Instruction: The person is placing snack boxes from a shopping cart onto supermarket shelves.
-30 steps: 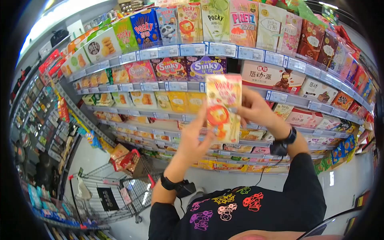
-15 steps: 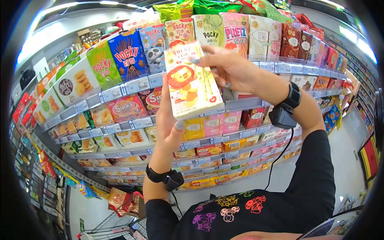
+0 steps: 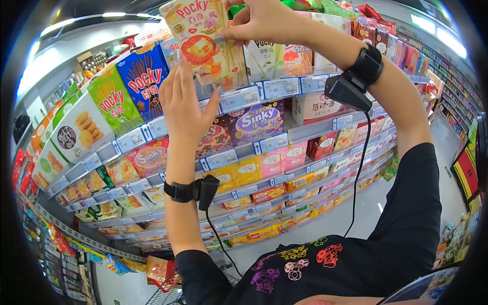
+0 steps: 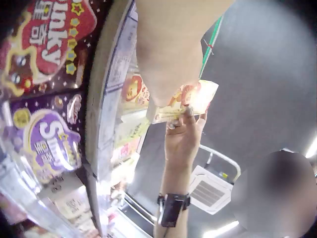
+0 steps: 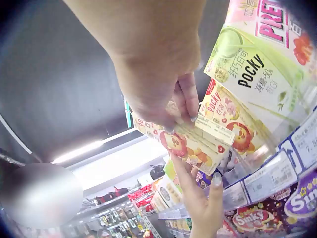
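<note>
A cream Pocky box [image 3: 201, 48] with a lion picture is held up, tilted, in front of the top shelf. My right hand [image 3: 262, 23] grips its right side, fingertips bent onto the edge. The left hand [image 3: 185, 104] is below, straight fingers against the lower left of the box and thumb spread away from it. In the right wrist view, the held box [image 5: 190, 148] overlaps a matching Pocky box [image 5: 235, 121] standing on the shelf. From the left wrist, the right hand [image 4: 183, 136] shows at the edge of the box [image 4: 198, 96].
Blue [image 3: 144, 71] and green [image 3: 113, 99] Pocky boxes stand to the left on the top shelf. Price labels [image 3: 241, 97] run along its front edge. Sinky boxes [image 3: 256, 122] fill the shelf below. Part of a shopping cart [image 3: 170, 290] shows at the bottom.
Both hands have lifted the Pocky box from chest height up to the top shelf, moving left in the head view. The left hand's thumb has come off the box. The head view has tilted upward.
</note>
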A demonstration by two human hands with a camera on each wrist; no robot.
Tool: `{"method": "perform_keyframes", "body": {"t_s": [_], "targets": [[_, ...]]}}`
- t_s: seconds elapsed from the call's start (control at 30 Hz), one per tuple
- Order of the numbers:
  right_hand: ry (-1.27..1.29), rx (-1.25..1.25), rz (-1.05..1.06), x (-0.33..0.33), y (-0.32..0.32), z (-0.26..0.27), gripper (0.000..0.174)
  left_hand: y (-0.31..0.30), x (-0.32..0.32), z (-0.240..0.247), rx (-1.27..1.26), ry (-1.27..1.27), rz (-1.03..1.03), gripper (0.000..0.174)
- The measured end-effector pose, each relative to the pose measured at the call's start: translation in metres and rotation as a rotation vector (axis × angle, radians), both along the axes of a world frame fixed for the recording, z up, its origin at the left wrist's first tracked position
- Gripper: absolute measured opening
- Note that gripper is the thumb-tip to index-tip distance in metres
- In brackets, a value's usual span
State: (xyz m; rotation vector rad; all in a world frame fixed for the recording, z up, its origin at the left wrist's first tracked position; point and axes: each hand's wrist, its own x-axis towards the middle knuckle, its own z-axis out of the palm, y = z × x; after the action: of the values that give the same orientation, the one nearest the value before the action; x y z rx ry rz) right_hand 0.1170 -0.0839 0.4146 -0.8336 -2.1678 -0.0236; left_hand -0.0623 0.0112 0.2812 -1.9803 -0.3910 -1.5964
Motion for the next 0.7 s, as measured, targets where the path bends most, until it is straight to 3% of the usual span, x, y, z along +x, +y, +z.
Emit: {"method": "perform_keyframes", "body": {"t_s": [0.17,0.27,0.37,0.7], "targets": [[-0.173,0.308,0.031,0.003,0.019,0.005,0.070,0.018,0.006,0.001,0.025,-0.018,-0.014,0.075],[-0.209,0.171,-0.064,0.002,0.015,0.003,0.070,0.015,0.005,0.001,0.000,-0.014,-0.043,0.074],[-0.287,0.283,-0.137,0.004,0.019,0.003,0.068,0.016,0.003,-0.001,-0.019,0.011,-0.042,0.073],[-0.202,0.180,-0.240,0.004,0.021,0.005,0.060,0.017,0.002,-0.002,0.001,0.048,0.006,0.073]]}}
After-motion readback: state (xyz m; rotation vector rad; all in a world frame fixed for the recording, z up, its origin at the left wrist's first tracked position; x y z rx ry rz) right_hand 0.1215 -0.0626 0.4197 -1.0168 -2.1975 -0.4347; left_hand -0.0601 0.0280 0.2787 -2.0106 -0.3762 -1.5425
